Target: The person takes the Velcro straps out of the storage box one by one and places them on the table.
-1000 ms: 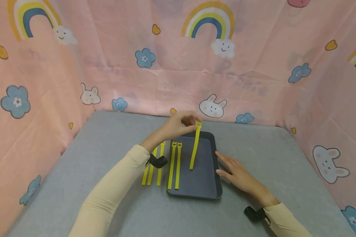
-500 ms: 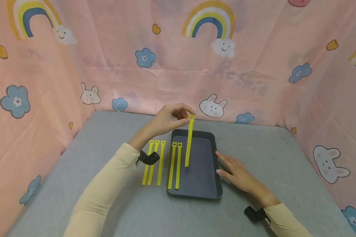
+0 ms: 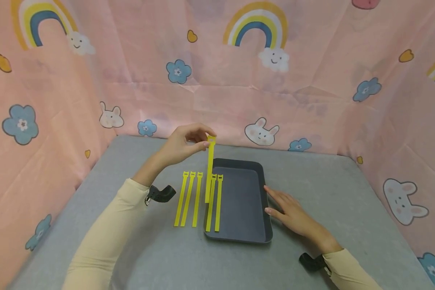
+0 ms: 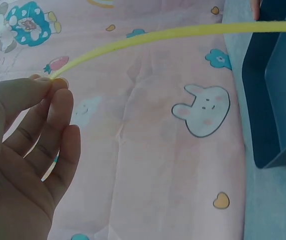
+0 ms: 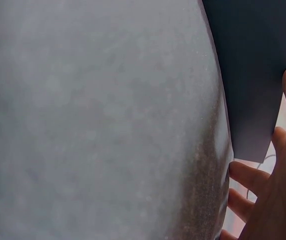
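My left hand pinches a yellow hook-and-loop cable tie by its slotted head, between thumb and index finger. The tie hangs down over the left rim of the dark grey tray; in the left wrist view the same tie bows gently. Inside the tray, two more yellow ties lie side by side along its left. My right hand rests against the right side of the tray, fingers extended. From the right wrist, its fingers show beside the tray wall.
Three yellow ties lie in a row on the grey table, just left of the tray, heads pointing away from me. A pink patterned cloth hangs behind the table and along both sides.
My left hand has moved left and a little up with the pinched tie, from over the tray's middle to its left rim. The right hand and tray have stayed put.
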The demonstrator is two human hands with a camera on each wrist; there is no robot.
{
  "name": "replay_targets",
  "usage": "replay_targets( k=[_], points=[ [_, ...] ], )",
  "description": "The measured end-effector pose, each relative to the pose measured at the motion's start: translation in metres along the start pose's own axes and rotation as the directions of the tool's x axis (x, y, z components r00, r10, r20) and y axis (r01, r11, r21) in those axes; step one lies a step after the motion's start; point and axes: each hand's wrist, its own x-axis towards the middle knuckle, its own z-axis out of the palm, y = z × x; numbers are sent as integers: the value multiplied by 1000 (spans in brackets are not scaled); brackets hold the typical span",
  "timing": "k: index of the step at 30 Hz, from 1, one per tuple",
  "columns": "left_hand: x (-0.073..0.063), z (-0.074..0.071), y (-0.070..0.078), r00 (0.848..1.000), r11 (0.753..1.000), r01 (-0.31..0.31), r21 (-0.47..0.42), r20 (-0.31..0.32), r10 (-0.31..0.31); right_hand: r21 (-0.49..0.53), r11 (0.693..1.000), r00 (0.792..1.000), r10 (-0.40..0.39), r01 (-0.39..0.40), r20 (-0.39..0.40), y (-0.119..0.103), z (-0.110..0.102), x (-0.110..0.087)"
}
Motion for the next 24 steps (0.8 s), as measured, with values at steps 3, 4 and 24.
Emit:
replay_targets(
  k=[3, 4, 24],
  points=[
    [-6, -7, -2, 1000, 1000, 13, -4, -8, -13, 6, 1000, 1000, 1, -1, -4, 0, 0, 0],
    [-8, -10, -3, 1000, 1000, 20, -2, -11, -20, 8, 1000, 1000, 1, -1, -5, 1, 0, 0],
    [-35, -40, -9, 993, 991, 112, 67, -45, -109, 10, 1000, 1000, 9, -9, -3, 2, 2, -1]
  ],
)
